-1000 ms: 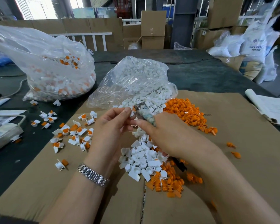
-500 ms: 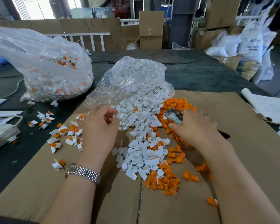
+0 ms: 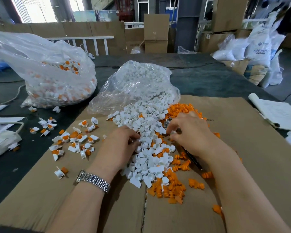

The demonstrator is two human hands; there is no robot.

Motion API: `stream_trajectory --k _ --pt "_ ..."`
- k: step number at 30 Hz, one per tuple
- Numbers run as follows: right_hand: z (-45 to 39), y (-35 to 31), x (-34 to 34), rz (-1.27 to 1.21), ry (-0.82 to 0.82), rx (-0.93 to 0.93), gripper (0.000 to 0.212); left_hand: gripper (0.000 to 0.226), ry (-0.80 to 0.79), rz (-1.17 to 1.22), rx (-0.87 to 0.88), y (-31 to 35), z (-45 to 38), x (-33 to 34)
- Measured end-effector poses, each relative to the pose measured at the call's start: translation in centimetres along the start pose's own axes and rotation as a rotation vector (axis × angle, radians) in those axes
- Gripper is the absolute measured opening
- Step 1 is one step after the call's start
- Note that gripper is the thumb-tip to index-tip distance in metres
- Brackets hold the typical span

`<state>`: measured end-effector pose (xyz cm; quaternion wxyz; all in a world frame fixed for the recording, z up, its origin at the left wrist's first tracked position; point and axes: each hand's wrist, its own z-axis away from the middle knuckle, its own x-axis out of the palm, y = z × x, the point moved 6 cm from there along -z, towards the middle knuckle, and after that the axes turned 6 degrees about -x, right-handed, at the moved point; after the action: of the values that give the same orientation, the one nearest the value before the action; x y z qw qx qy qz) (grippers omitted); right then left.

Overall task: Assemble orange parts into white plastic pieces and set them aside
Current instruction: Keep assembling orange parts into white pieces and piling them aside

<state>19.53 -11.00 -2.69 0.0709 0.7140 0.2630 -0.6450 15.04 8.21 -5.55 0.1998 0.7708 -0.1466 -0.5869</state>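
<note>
Both hands down in the parts heap. Left hand rests palm-down at the left edge of the white plastic pieces, fingers curled into them; whether it pinches a piece — cannot tell. Right hand sits at the seam where white meets the orange parts, fingertips drawn narrow around something small and metallic; what it is cannot be made out. A dark slim tool lies under the right wrist.

White pieces spill from a clear bag onto the cardboard sheet. Finished white-and-orange units lie scattered left of the left hand, some off the cardboard's left edge onto the dark surface. A second bag of finished units stands farther left. Open cardboard to the right and in front of the forearms; a notebook lies past the sheet's right edge.

Against half a second ago: the hands were apart, left open above the finished units, right over the upper orange heap. Now both have closed in toward the middle and lower — left fingers into the white pile, right nearer the centre. Finished units unchanged.
</note>
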Motion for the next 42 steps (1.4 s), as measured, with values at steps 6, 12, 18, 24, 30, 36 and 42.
stream_trajectory --k 6,12,18,24,30,36,42 --pt "-0.3 -1.6 1.3 0.149 -0.027 -0.080 0.017 0.005 0.070 0.100 -0.063 -0.1 0.1 -0.7" --pt "-0.7 -2.0 1.9 0.140 -0.017 -0.093 0.013 0.005 0.022 0.473 -0.209 -0.5 0.2 -1.1" --pt "-0.7 -2.1 2.3 0.051 -0.025 -0.093 0.019 0.007 0.003 0.579 -0.253 -0.8 0.1 -1.2" --pt "-0.7 -2.3 2.6 -0.022 -0.040 -0.090 0.018 0.007 -0.005 0.574 -0.248 -0.6 0.2 -1.0" --pt "-0.4 -2.3 2.2 -0.114 -0.016 -0.105 0.014 0.006 -0.005 0.703 -0.258 -0.4 0.2 -1.2" --pt "-0.3 -1.8 0.0 -0.480 0.191 -0.080 0.010 0.008 -0.071 0.910 -0.305 -0.3 0.4 -1.0" --pt "-0.1 -2.8 -0.1 -0.819 0.153 -0.131 0.013 0.012 -0.179 1.104 -0.302 0.3 0.7 -0.9"
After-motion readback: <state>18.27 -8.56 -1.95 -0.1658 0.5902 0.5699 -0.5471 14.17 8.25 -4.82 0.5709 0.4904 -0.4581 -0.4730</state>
